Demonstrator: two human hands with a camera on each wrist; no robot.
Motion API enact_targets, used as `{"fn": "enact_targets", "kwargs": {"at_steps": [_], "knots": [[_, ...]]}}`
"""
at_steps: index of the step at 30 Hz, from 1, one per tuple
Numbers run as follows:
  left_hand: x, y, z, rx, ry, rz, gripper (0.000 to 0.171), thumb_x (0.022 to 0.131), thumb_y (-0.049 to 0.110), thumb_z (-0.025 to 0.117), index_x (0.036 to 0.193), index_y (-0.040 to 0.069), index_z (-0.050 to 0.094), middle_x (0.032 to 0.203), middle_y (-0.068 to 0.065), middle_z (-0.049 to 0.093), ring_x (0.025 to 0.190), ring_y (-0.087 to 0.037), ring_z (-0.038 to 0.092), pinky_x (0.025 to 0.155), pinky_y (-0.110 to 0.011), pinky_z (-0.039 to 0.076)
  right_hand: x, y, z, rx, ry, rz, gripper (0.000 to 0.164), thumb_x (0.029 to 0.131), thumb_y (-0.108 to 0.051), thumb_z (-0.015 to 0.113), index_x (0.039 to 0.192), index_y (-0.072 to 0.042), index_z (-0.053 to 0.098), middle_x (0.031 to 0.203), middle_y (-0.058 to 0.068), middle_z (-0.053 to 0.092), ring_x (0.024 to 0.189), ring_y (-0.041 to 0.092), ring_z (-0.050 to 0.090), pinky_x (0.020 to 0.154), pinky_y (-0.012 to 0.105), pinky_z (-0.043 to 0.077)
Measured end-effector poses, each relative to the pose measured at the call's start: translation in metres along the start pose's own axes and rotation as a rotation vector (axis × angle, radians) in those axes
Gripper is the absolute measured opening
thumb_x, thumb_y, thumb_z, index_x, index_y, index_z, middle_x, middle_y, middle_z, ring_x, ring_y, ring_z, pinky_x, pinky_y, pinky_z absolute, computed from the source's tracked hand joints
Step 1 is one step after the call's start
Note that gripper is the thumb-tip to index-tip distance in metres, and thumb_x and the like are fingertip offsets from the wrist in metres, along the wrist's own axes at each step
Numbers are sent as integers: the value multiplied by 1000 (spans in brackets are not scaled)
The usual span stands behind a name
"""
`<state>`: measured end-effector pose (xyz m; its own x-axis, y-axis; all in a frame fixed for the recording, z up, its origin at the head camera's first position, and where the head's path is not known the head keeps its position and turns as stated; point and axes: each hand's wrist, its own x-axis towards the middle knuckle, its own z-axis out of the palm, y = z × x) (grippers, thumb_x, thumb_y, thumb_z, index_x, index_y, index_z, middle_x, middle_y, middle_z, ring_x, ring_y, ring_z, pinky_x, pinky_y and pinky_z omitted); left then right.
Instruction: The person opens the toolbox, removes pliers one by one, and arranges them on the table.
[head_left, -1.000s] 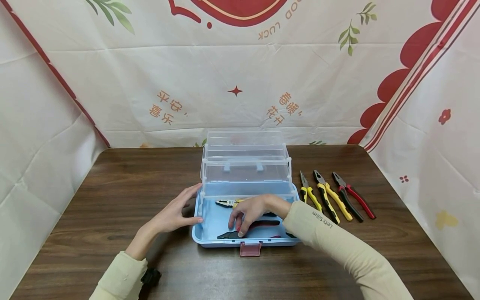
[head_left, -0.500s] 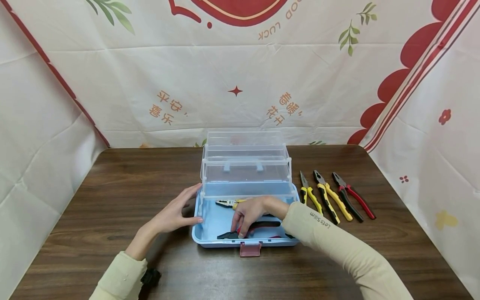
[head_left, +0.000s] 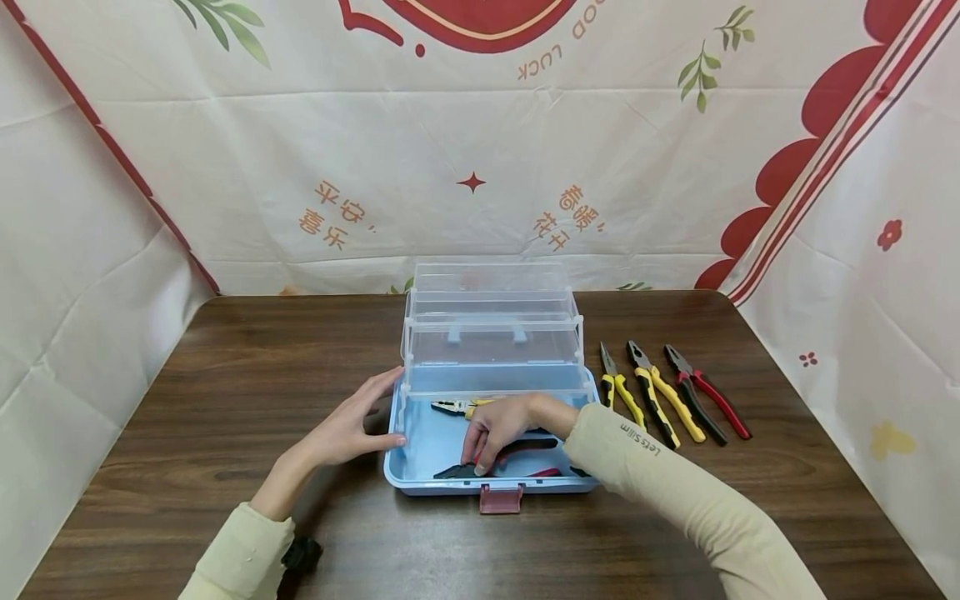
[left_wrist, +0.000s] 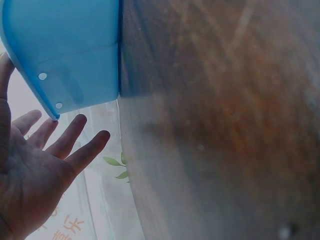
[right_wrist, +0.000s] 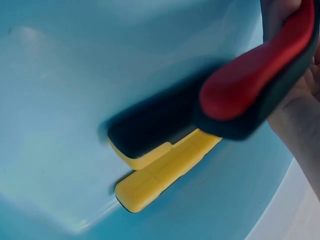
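A light blue toolbox (head_left: 422, 446) with clear folding trays (head_left: 495, 342) stands open on the table. Inside it, my right hand (head_left: 504, 427) pinches red-and-black pliers (head_left: 531, 445), whose dark nose points left. The right wrist view shows a red-and-black handle of these pliers (right_wrist: 250, 82) passing over the yellow-and-black handles of other pliers (right_wrist: 165, 172) on the box floor. Those yellow-and-black pliers (head_left: 450, 407) lie behind my right hand, which partly covers them. My left hand (head_left: 347, 427) touches the box's left side with fingers spread; the left wrist view shows its fingertips near the rim.
Right of the box, three pliers lie on the brown table (head_left: 247, 400): yellow needle-nose pliers (head_left: 622, 390), larger yellow-and-black pliers (head_left: 663, 396) and red-and-black pliers (head_left: 705, 396). A pink latch (head_left: 500, 500) hangs at the box front. Behind rises a printed white cloth (head_left: 300, 150).
My right hand has settled lower round the red-and-black pliers, and their handles have shifted slightly, showing more red near the front rim. The left hand has stayed in place.
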<state>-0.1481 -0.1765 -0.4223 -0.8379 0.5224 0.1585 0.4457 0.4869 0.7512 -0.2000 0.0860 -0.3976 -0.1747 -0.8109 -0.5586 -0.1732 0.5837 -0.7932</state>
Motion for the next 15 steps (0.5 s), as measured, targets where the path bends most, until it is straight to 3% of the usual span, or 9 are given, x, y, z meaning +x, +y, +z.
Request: {"fn": "enact_targets", "kwargs": {"at_steps": [9,15], "knots": [[0,0,0,4,1,-6,87,74,38,69,142,20,18,141,-3,21,120,-22,32,91,-50,31,0,0,0,-86,15,-77,22,78,1,64,100,1,65,78,-4,64,64,1,52,61,18,44],[0,0,0,4,0,-9,87,74,38,69,142,20,18,141,-4,21,120,-22,32,91,-50,30,-4,-5,0,-107,23,-54,23,79,-1,64,102,0,65,82,-1,65,67,3,55,62,22,46]]}}
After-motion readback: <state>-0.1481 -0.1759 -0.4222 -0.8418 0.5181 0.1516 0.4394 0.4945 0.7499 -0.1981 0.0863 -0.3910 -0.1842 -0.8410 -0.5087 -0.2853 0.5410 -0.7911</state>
